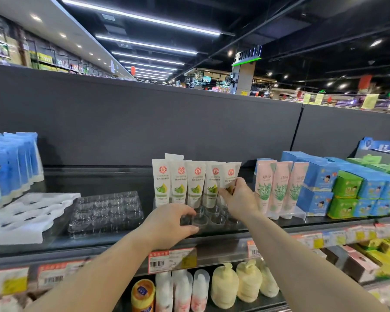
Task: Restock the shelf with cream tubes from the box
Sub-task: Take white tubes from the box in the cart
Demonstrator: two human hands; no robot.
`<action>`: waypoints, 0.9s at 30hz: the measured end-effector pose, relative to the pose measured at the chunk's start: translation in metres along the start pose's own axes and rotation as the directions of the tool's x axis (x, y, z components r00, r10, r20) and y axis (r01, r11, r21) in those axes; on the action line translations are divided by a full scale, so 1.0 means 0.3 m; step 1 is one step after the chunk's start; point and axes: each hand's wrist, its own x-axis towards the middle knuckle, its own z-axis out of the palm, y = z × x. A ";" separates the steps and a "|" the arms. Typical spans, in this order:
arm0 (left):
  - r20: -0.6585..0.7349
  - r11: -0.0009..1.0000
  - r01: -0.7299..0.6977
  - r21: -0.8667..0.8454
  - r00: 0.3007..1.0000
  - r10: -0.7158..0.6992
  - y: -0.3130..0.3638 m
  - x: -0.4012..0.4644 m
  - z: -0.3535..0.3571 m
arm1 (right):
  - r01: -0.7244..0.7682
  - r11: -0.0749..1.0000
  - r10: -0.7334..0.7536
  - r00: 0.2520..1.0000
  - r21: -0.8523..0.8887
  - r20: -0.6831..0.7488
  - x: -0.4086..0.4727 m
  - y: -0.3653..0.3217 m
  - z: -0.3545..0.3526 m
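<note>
Several white cream tubes (180, 183) with red logos and green fruit pictures stand cap-down in a clear plastic holder tray (208, 219) on the top shelf (122, 242). My right hand (240, 199) pinches the rightmost tube (231, 174), which leans slightly in the row. My left hand (170, 224) grips the front left edge of the clear tray. The box of tubes is out of view.
An empty clear tray (106, 210) and a white foam tray (23, 217) lie to the left, beside blue packs (9, 167). Pink tubes (279, 188) and blue and green boxes (347, 192) stand to the right. Price tags (171, 260) and bottles (225, 284) fill the shelf below.
</note>
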 end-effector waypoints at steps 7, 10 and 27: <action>0.008 1.000 0.010 -0.001 1.000 -0.010 -0.003 0.006 0.008 | -0.057 0.993 0.063 0.996 -0.101 0.056 0.022 -0.022 -0.006; 0.020 1.000 0.003 0.005 1.000 -0.003 -0.003 0.007 0.008 | -0.109 0.986 0.118 0.991 -0.127 0.066 0.030 -0.012 0.006; 0.056 0.994 0.078 0.081 0.995 -0.083 0.026 0.009 -0.013 | 0.092 0.995 -0.090 0.994 -0.034 0.058 -0.104 0.044 0.052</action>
